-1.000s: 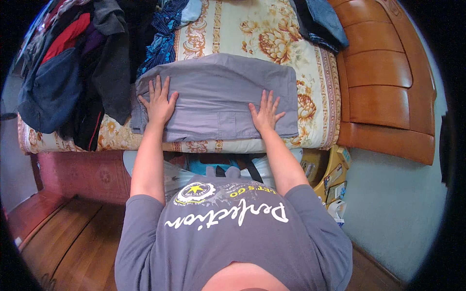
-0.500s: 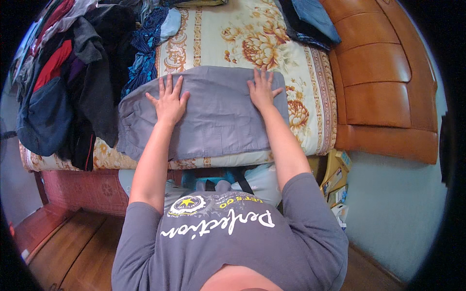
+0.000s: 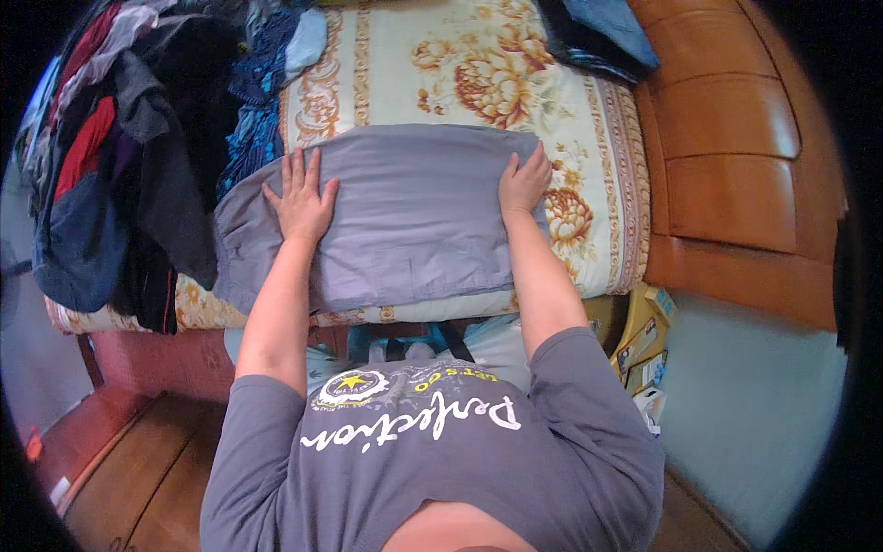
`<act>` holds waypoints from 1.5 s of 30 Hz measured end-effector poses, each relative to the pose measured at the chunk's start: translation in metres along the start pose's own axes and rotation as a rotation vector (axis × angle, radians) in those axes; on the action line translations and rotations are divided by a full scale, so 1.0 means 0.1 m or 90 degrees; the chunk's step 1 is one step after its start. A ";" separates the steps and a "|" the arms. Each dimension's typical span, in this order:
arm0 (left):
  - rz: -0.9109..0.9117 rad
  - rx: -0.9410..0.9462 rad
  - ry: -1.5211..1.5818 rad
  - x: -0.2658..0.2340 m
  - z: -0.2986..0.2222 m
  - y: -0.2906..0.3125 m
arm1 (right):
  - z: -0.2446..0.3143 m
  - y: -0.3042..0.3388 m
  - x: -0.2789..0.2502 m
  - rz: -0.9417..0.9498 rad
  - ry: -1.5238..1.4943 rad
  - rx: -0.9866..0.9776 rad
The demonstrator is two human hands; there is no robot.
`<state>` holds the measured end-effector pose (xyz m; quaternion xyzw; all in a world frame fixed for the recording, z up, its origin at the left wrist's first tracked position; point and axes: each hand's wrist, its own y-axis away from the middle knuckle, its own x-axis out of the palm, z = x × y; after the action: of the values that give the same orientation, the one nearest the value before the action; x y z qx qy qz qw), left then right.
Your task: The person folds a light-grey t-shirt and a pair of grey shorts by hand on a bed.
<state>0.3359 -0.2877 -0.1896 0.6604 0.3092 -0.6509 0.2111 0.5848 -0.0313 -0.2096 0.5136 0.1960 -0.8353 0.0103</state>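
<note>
A folded grey cotton garment [image 3: 405, 216] lies flat across the near edge of the bed with the cream floral-patterned bedspread [image 3: 460, 64], its long side running along that edge and its left end reaching toward the near left corner. The left hand [image 3: 302, 201] rests palm-down with fingers spread on the garment's left part — pressing, not gripping. The right hand [image 3: 524, 182] sits at the far right corner of the cloth, fingers curled over its edge; whether they pinch the fabric I cannot tell. The cloth looks light, soft and limp, likely to sag and unfold if lifted by one point — so its corners or folded edges seem the best holds. A heap of dark and red clothes [image 3: 120, 156] crowds the bed's left edge.
</note>
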 end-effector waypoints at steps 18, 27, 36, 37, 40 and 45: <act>-0.065 0.195 0.074 -0.09 -0.93 -0.56 | -0.09 -0.69 -0.12 0.051 0.037 0.065; -0.026 0.149 0.174 0.16 -0.86 -0.76 | -0.16 -0.61 0.10 0.029 0.120 0.008; 0.113 0.187 0.074 -0.30 -0.57 0.20 | 0.25 0.31 -0.52 0.183 0.117 -0.199; 0.092 0.170 0.111 -0.28 -0.46 0.28 | 0.19 0.46 -0.55 0.211 0.117 -0.191; 0.046 0.123 0.154 -0.33 -0.11 0.43 | -0.08 0.66 -0.55 0.246 0.138 -0.155; -0.064 0.027 0.055 -0.63 0.27 0.45 | 0.37 0.21 -0.38 0.148 -0.131 -0.228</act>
<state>0.3490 -0.3471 -0.1346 0.6756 0.3369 -0.6382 0.1505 0.5758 -0.0705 -0.1687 0.4353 0.2783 -0.8281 0.2175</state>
